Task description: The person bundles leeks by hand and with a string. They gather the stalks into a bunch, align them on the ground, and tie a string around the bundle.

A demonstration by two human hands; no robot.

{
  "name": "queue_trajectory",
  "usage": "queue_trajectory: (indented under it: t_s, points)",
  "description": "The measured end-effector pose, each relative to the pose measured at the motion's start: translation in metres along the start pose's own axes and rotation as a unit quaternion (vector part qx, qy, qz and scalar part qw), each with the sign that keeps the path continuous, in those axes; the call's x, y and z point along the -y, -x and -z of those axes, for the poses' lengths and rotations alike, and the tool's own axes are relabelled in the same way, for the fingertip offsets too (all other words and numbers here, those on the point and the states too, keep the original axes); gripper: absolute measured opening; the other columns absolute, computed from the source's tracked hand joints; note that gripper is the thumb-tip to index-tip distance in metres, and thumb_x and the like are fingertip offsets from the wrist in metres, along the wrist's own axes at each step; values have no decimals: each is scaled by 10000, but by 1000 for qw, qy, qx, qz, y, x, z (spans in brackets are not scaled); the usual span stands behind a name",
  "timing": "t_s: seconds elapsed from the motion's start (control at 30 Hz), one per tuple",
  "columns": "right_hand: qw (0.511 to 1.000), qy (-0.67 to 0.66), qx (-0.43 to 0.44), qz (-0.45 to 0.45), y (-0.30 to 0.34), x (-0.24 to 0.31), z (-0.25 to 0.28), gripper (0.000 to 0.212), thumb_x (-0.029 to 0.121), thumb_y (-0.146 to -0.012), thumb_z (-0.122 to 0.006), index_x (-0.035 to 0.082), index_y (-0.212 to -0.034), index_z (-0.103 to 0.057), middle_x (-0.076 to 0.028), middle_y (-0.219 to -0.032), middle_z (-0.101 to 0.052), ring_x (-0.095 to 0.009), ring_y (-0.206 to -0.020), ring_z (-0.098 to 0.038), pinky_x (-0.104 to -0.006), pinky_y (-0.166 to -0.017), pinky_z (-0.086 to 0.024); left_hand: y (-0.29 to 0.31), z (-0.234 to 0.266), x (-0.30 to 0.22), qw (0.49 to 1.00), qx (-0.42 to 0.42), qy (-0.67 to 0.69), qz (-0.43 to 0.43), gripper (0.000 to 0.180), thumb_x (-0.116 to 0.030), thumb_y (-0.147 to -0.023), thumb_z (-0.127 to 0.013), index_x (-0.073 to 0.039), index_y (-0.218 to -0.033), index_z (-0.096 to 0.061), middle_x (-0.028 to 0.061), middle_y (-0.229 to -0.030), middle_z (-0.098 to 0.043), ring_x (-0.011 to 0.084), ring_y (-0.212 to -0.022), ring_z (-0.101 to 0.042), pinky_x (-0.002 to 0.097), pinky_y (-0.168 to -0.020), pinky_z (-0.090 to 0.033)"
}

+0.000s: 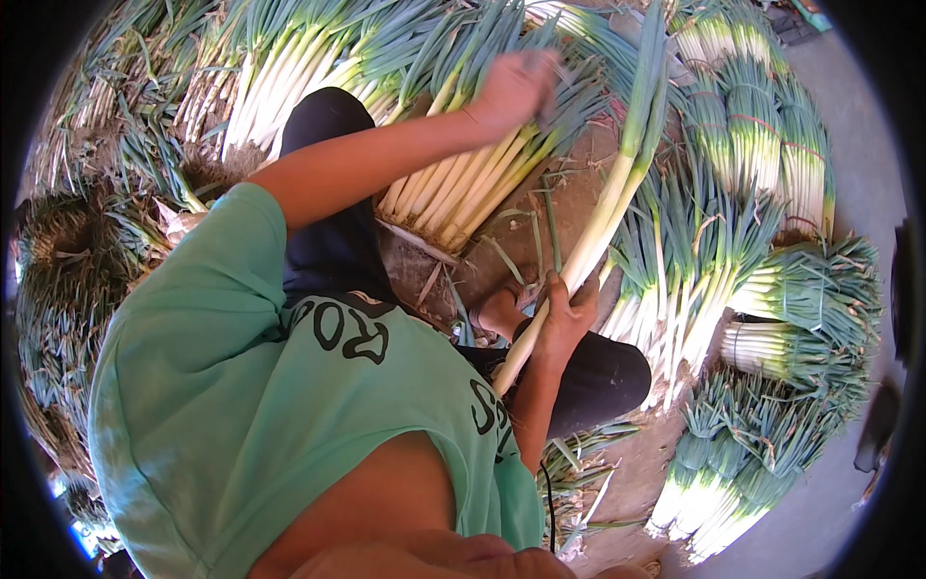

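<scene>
My right hand (pixel 564 318) is closed around long green onions (pixel 603 207). They slant from beside my chest up to the far right, white ends low and green leaves high. They look like two stalks pressed together. My left hand (pixel 516 94) is stretched far forward over a pile of trimmed green onions (pixel 458 198) with white stalks toward me. Motion smears its fingers. A dark grey patch shows by the fingertips, and I cannot make out what it is. My bent knees are on either side of the pile's near end.
Tied green onion bundles (pixel 752 125) stand at the far right, with more bundles (pixel 728 463) at the near right. Loose green onions (pixel 680 270) lie beside my right knee. Untrimmed heaps (pixel 68 289) line the left. Leaf scraps litter the brown floor (pixel 617 502).
</scene>
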State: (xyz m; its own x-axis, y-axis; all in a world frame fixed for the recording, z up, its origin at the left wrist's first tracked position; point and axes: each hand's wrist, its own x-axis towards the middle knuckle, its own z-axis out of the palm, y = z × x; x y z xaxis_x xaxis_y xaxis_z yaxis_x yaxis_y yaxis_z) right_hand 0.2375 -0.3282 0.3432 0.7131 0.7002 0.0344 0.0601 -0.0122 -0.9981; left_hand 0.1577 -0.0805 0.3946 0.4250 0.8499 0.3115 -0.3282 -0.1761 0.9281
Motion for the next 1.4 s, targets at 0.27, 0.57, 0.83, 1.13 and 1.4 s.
queue_trajectory:
  t_s: [0.27,0.57,0.83,1.13,1.4]
  points:
    - [999,-39,-22,-30,4,6,0,430,43,-759,-662,-60,-1133,-476,-82,-866,-565,-131,-748,-521,-268,-676,-454,69,-34,82,903,308,-292,70,572,-493,-891,-494,45,-1083,-457,149,-857,-584,274,-658,-588,374,-624,-478]
    - [993,95,-52,36,11,-14,11,455,47,-762,-660,-94,-1152,-472,-128,-928,-584,-169,-799,-544,-287,-731,-455,35,-81,69,970,114,-196,86,449,-402,-941,-424,13,-906,-593,157,-638,-599,255,-590,-605,390,-579,-483]
    - [992,121,-10,31,11,-20,-15,497,78,-773,-676,-97,-1177,-445,-149,-960,-573,-171,-841,-543,-297,-772,-450,32,-81,81,864,162,261,400,433,-392,-870,-568,-16,-1068,-490,160,-857,-625,295,-737,-631,418,-743,-529]
    - [969,-65,124,-201,10,-31,-18,390,243,-964,-449,-48,-1222,-466,-77,-970,-574,-129,-813,-528,-252,-714,-447,-23,-26,87,858,146,353,343,399,-453,-857,-577,-70,-968,-544,44,-781,-571,168,-661,-550,304,-562,-499]
    - [953,255,153,-51,-15,-64,-103,269,261,-894,-527,31,-1030,-499,-211,-752,-613,-366,-679,-617,-427,-584,-461,-63,74,115,914,25,250,319,377,-354,-868,-596,-29,-1051,-542,148,-886,-639,218,-711,-648,365,-621,-563]
